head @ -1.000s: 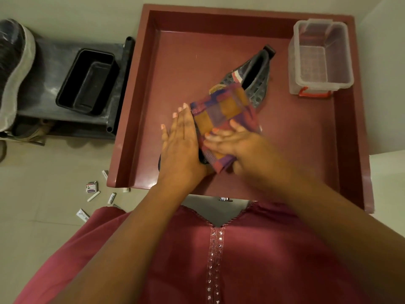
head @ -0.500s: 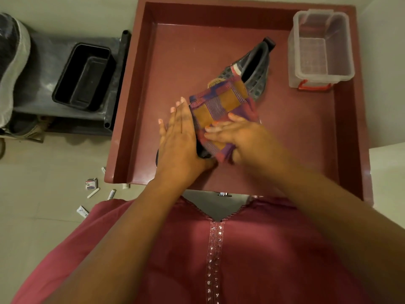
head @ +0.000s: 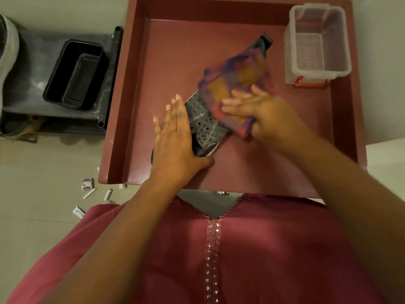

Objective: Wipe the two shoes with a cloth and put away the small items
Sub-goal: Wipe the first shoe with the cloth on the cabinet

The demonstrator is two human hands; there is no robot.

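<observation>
A dark grey perforated shoe (head: 202, 121) lies diagonally in the maroon tray (head: 135, 84), toe toward me, heel at the far right. My left hand (head: 175, 139) rests flat on the toe end and steadies the shoe. My right hand (head: 260, 113) presses a checked purple and orange cloth (head: 232, 84) onto the shoe's middle and heel part; the cloth is blurred. A second shoe (head: 7, 53), wrapped in clear plastic, is at the far left edge. Small items (head: 87, 184) lie scattered on the floor left of the tray's near corner.
A clear plastic box (head: 317, 42) with a red handle stands in the tray's far right corner. A black rectangular bin (head: 75, 73) sits on a grey rack to the left of the tray. A sandal (head: 24, 130) lies under that rack.
My right hand has slid the cloth up the shoe toward the heel, and the perforated toe part is now uncovered. My left hand stays on the toe end.
</observation>
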